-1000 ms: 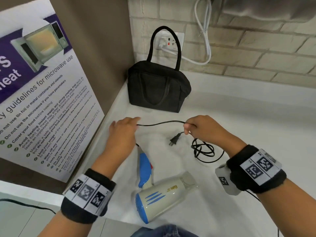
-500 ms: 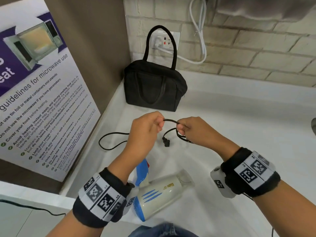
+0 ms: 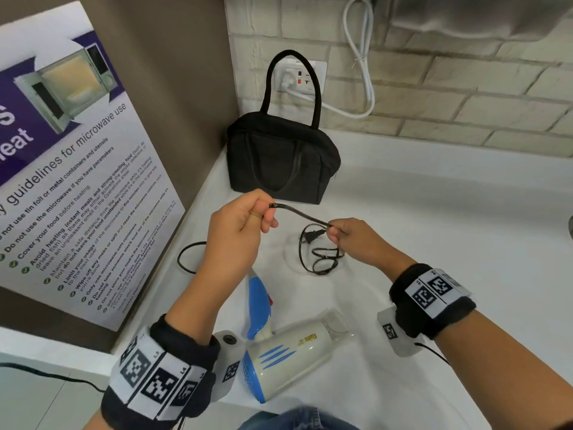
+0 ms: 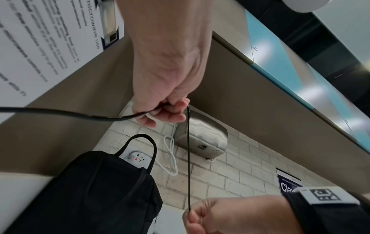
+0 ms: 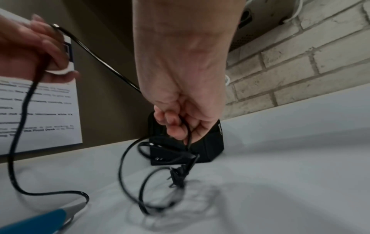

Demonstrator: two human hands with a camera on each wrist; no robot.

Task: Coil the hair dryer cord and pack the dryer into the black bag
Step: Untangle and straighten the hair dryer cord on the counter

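Note:
A white and blue hair dryer [image 3: 288,358] lies on the white counter [image 3: 434,243] near its front edge, its blue handle [image 3: 259,302] pointing away from me. Its black cord [image 3: 299,214] stretches between my two hands above the counter. My left hand [image 3: 248,220] pinches the cord in curled fingers [image 4: 170,113]. My right hand [image 3: 341,235] grips the coiled loops [image 3: 322,259], which hang under it with the plug [image 3: 313,235] [image 5: 177,175]. More cord [image 3: 186,259] curves on the counter at the left. The black bag [image 3: 279,162] stands upright at the back corner, zipped, handles up.
A microwave guidelines poster [image 3: 62,169] leans on the brown side wall at the left. On the brick back wall are a socket [image 3: 305,77] with a white cable [image 3: 362,63] plugged in and a metal unit [image 4: 200,134] mounted above.
From a wide stretch my hands came close together, then parted a little. The coil under my right hand lifted and hangs again; my left hand has slid along the cord and rose.

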